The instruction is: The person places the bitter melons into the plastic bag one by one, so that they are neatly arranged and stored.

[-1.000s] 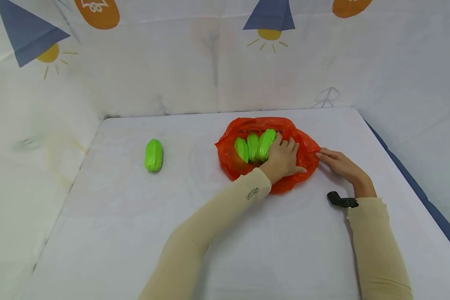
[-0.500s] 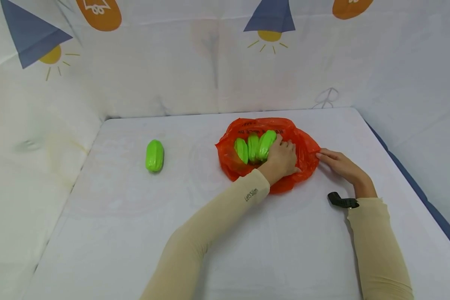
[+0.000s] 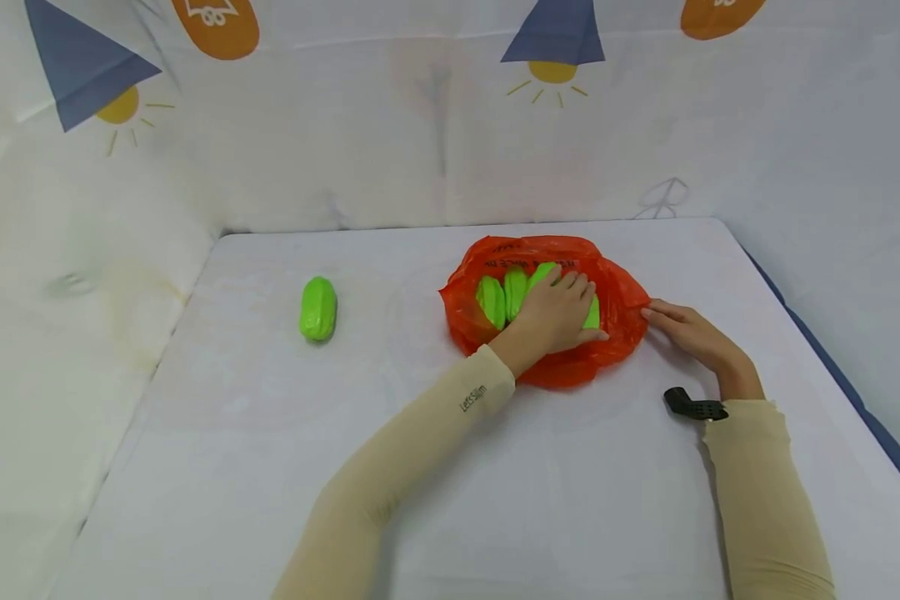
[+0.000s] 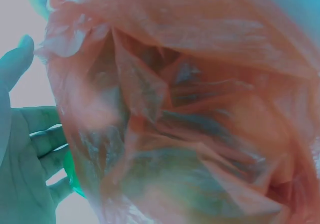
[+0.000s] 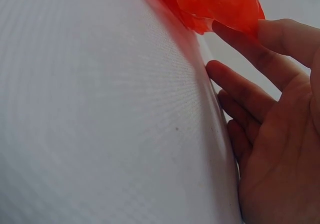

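A thin red plastic bag point(image 3: 622, 321) lies spread with its mouth up. Inside are several glossy, bright green oblong pieces point(image 3: 491, 302), partly side by side. My left hand point(image 3: 551, 312) is over the bag, its fingers loosely extended across the green pieces and its thumb apart. A green piece point(image 3: 592, 314) shows just to the right of that hand. In the left wrist view, the left hand point(image 4: 35, 154) is beside the bag wall point(image 4: 200, 28), fingers spread. At the bag's right edge, my right hand point(image 3: 693, 337) pinches the plastic between thumb point(image 5: 285, 36) and index finger.
One more green oblong piece point(image 3: 318, 309) stands apart on the left of the white table point(image 3: 570, 492). A black device point(image 3: 693, 406) is strapped to the right wrist. White sheeting point(image 3: 330, 125) rises behind the table.
My left hand has shifted left and a little across the bag, uncovering a green piece on its right. The right hand keeps its pinch on the bag edge. The head view has turned slightly.
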Available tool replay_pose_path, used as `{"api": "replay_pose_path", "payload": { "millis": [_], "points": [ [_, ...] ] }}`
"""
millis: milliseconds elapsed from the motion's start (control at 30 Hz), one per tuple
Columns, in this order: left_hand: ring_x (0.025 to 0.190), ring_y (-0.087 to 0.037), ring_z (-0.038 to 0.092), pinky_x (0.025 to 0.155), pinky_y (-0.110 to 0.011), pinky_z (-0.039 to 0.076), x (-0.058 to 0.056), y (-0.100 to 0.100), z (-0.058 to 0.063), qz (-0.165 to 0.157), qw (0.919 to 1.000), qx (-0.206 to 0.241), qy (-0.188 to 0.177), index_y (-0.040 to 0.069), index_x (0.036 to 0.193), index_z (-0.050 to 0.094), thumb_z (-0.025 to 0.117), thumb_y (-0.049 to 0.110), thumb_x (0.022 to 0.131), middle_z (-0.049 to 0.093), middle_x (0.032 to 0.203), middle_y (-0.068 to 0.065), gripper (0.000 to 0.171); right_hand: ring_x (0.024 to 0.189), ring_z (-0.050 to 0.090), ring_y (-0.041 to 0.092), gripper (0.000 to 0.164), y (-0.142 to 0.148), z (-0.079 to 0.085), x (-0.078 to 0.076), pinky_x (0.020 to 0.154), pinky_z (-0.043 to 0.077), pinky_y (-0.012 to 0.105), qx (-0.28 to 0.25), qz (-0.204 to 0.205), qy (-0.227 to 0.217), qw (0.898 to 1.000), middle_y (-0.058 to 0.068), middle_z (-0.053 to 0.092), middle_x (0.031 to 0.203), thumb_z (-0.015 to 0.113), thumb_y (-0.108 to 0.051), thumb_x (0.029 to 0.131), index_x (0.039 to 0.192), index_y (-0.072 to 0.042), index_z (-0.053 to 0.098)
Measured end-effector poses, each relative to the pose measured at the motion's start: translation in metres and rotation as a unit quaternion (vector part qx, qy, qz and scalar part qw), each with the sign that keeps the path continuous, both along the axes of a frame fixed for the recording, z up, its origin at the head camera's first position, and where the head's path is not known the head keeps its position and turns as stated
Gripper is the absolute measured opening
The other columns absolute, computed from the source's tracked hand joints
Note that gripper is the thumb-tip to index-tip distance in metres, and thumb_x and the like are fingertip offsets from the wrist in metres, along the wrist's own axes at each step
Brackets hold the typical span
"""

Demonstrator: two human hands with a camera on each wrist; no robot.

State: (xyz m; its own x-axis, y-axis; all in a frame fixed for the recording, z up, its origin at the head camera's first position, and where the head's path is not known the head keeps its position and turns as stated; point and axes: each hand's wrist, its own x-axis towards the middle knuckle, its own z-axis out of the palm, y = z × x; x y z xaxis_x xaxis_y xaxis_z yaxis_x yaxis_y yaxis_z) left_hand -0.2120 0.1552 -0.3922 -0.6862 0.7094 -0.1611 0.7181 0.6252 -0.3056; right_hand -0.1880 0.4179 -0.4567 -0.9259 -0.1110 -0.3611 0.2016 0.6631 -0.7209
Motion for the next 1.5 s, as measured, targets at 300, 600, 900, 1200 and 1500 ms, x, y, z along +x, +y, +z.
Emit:
{"api": "replay_pose_path", "payload": {
  "millis": [300, 600, 900, 1200, 1500],
  "points": [
    [0.152, -0.014, 0.015, 0.126, -0.038, 0.008, 0.012, -0.007, 0.007, -0.020, 0.9990, 0.041, 0.002, 0.018, 0.159, 0.014, 0.017, 0.071, 0.096, 0.015, 0.165, 0.003, 0.082, 0.146, 0.009, 0.050, 0.070, 0.007, -0.001, 0.001, 0.112, 0.014, 0.073, 0.000, -0.002, -0.001, 1.000, 0.028, 0.015, 0.159, 0.038, -0.049, 0.103, 0.154, -0.004, 0.024],
    [0.151, -0.016, 0.018, 0.125, -0.038, 0.011, 0.022, -0.022, 0.019, -0.044, 0.9956, 0.083, 0.006, 0.015, 0.158, 0.019, 0.021, 0.069, 0.097, 0.020, 0.164, -0.001, 0.081, 0.146, 0.010, 0.050, 0.073, 0.010, -0.001, 0.003, 0.111, 0.015, 0.073, 0.003, -0.004, -0.001, 1.000, 0.028, 0.016, 0.159, 0.038, -0.053, 0.102, 0.154, -0.004, 0.025],
    [0.152, -0.017, 0.018, 0.125, -0.039, 0.012, 0.020, -0.047, 0.025, -0.025, 0.9928, 0.117, 0.010, 0.016, 0.158, 0.018, 0.021, 0.072, 0.096, 0.019, 0.164, -0.001, 0.084, 0.146, 0.010, 0.051, 0.073, 0.015, 0.004, 0.008, 0.112, 0.014, 0.072, 0.008, 0.000, 0.007, 1.000, 0.029, 0.016, 0.159, 0.038, -0.052, 0.102, 0.153, -0.002, 0.026],
    [0.150, -0.018, 0.024, 0.124, -0.036, 0.016, 0.020, -0.076, 0.019, -0.023, 0.9835, 0.179, 0.009, 0.015, 0.156, 0.025, 0.030, 0.070, 0.095, 0.026, 0.162, -0.003, 0.083, 0.146, 0.008, 0.051, 0.075, 0.016, 0.005, 0.011, 0.111, 0.014, 0.073, 0.010, -0.003, -0.010, 1.000, 0.028, 0.014, 0.160, 0.038, -0.055, 0.101, 0.154, -0.004, 0.023],
    [0.150, -0.018, 0.023, 0.124, -0.037, 0.016, 0.014, -0.103, 0.007, -0.002, 0.9776, 0.209, -0.022, 0.014, 0.157, 0.024, 0.035, 0.068, 0.096, 0.026, 0.162, -0.004, 0.082, 0.146, 0.008, 0.052, 0.075, 0.021, 0.005, 0.015, 0.110, 0.014, 0.074, 0.018, -0.002, -0.009, 1.000, 0.028, 0.013, 0.160, 0.038, -0.055, 0.101, 0.154, -0.004, 0.022]
  ]
}}
